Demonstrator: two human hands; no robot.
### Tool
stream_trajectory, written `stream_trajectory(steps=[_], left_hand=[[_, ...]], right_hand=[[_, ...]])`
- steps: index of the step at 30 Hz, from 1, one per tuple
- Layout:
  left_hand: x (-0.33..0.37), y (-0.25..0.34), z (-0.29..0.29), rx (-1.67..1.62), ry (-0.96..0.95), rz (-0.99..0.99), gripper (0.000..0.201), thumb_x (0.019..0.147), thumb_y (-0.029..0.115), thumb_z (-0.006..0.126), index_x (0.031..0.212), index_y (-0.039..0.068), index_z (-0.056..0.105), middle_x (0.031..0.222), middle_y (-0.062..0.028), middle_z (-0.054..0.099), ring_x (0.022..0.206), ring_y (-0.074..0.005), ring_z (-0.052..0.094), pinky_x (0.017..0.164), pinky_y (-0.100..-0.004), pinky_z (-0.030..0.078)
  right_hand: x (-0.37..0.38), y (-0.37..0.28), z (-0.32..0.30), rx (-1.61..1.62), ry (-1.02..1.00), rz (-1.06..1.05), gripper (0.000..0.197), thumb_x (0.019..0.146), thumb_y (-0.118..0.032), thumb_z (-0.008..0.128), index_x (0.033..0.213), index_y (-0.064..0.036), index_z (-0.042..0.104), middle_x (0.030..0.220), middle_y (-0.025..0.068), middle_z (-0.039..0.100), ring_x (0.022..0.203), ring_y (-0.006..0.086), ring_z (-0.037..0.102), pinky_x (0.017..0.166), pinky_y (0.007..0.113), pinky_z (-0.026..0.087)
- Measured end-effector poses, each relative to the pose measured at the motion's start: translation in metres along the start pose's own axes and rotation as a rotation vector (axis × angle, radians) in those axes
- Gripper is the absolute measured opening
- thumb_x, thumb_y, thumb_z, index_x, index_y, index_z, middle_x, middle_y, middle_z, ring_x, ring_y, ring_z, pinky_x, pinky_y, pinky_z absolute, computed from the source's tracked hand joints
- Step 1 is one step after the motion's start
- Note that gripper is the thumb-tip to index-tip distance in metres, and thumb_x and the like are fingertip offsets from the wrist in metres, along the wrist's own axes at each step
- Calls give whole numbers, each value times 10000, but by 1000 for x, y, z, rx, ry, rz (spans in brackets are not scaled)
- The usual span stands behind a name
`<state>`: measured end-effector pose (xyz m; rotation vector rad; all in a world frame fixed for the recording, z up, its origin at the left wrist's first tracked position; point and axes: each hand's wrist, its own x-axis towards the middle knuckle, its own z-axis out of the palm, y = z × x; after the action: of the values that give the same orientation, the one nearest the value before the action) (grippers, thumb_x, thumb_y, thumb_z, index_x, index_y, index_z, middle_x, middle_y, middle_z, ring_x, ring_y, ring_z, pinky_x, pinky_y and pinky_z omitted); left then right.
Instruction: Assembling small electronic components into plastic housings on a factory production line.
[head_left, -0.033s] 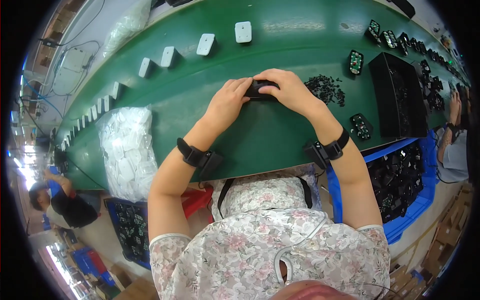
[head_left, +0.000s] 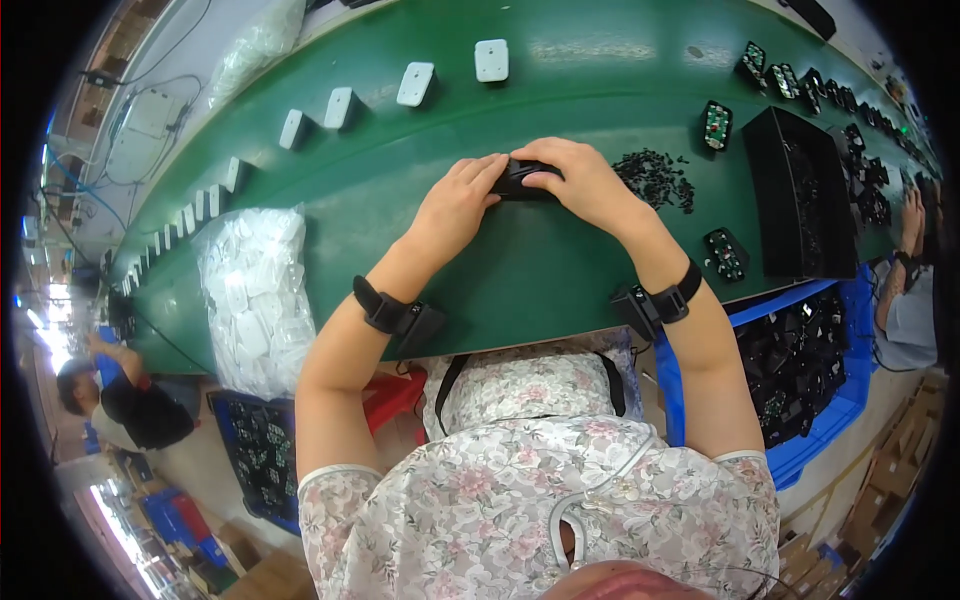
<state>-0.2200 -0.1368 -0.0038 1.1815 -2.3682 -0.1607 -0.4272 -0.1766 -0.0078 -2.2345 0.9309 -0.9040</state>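
Observation:
My left hand (head_left: 458, 205) and my right hand (head_left: 580, 182) meet over the middle of the green table. Between them they grip a black plastic housing (head_left: 520, 178), the left fingers closed on its left end and the right thumb pressed across its top. Much of the housing is hidden under my fingers. Beside my right hand lies a loose pile of small black plastic parts (head_left: 655, 180). Farther right, a black housing with a green circuit board (head_left: 716, 126) rests on the table, and another such board housing (head_left: 724, 254) lies nearer me.
White rectangular covers (head_left: 491, 61) curve along the table's far and left side. A clear bag of white parts (head_left: 255, 310) lies at left. On the right stand an open black box (head_left: 775, 200) and, below the table edge, a blue crate (head_left: 850, 390) of black parts. Other people work at both sides.
The whole view has shifted very slightly. Both hands keep the same hold on the black housing.

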Motion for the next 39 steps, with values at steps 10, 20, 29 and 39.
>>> stream_trajectory(steps=[10, 20, 29, 39], left_hand=[[-12, -13, 4, -191, 161, -51, 507, 758, -119, 469, 1231, 48, 545, 1297, -114, 535, 1165, -282, 528, 952, -364, 451], [-21, -7, 9, -75, 92, -25, 568, 729, -126, 458, 1262, 59, 531, 1317, -91, 525, 1213, -255, 497, 1013, -383, 391], [-20, 2, 8, 87, 69, 31, 509, 765, -12, 568, 1269, 21, 505, 1317, -113, 516, 1179, -258, 520, 969, -370, 429], [-8, 7, 17, 190, 107, -43, 530, 737, 177, 695, 1204, -7, 524, 1198, -112, 570, 1079, -265, 555, 883, -356, 462]], right_hand=[[-4, -10, 4, -62, 91, -2, 293, 789, -73, 653, 1079, -32, 641, 1115, 126, 635, 1034, 278, 603, 906, 338, 470], [-11, -10, 8, -114, 78, -34, 305, 791, -23, 647, 1094, -55, 636, 1127, 100, 628, 1015, 264, 609, 862, 327, 499], [-22, -16, 20, -376, 142, -98, 396, 778, 15, 635, 1157, -99, 616, 1146, 114, 589, 999, 282, 601, 793, 336, 534], [6, -4, -3, -151, 39, -4, 315, 789, -1, 618, 1095, -71, 644, 1066, 115, 631, 896, 254, 627, 779, 317, 520]])
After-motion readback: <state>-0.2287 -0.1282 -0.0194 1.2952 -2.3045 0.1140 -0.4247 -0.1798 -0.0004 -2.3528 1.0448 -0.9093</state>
